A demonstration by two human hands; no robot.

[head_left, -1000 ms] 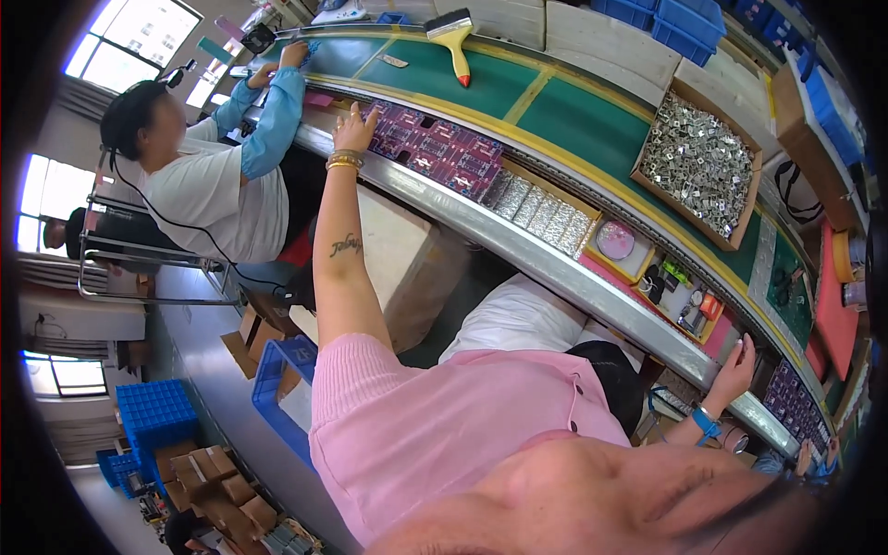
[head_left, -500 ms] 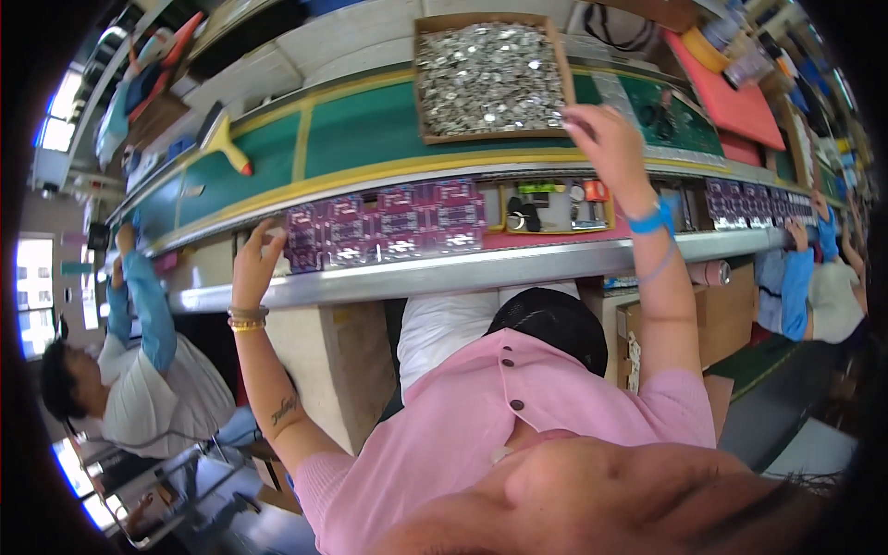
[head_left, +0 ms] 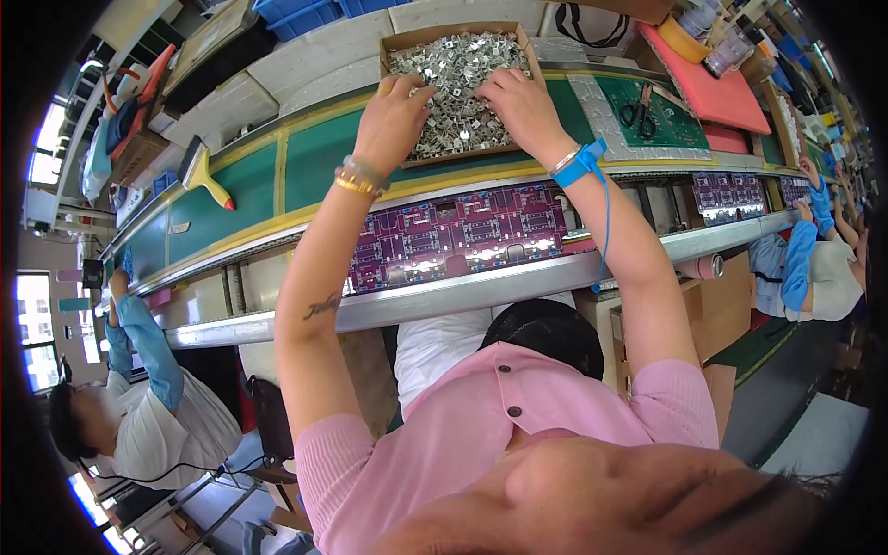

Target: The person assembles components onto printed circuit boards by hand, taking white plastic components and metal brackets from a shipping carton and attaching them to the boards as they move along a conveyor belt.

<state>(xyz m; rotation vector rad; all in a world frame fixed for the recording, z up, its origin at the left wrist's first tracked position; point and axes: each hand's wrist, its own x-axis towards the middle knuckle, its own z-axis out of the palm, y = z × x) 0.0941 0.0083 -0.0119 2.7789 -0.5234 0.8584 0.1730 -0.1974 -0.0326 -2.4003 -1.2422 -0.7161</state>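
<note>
A shallow cardboard box point(head_left: 460, 157) full of small silvery metal parts point(head_left: 458, 79) stands on the green bench beyond the rail. Over its left side my left hand point(head_left: 393, 120) reaches in, thumb and fingers bent together among the parts. My right hand point(head_left: 525, 111) does the same from the right, its fingertips pinched at the heap. Any single piece in either hand is too small to make out clearly. Below my wrists a purple circuit board panel point(head_left: 453, 236) lies on the rail track, partly covered by my left forearm. A blue strap with a cord circles my right wrist.
A yellow-handled brush point(head_left: 211, 180) lies left on the green bench point(head_left: 324, 139). Scissors point(head_left: 638, 116) rest on a green board at right. More purple panels point(head_left: 731, 197) sit along the track point(head_left: 518, 271). Co-workers point(head_left: 157, 407) work at both sides.
My left hand has left the panel's left end and gone up into the box. My right hand has moved from the box's right edge into the parts. The panel has shifted right.
</note>
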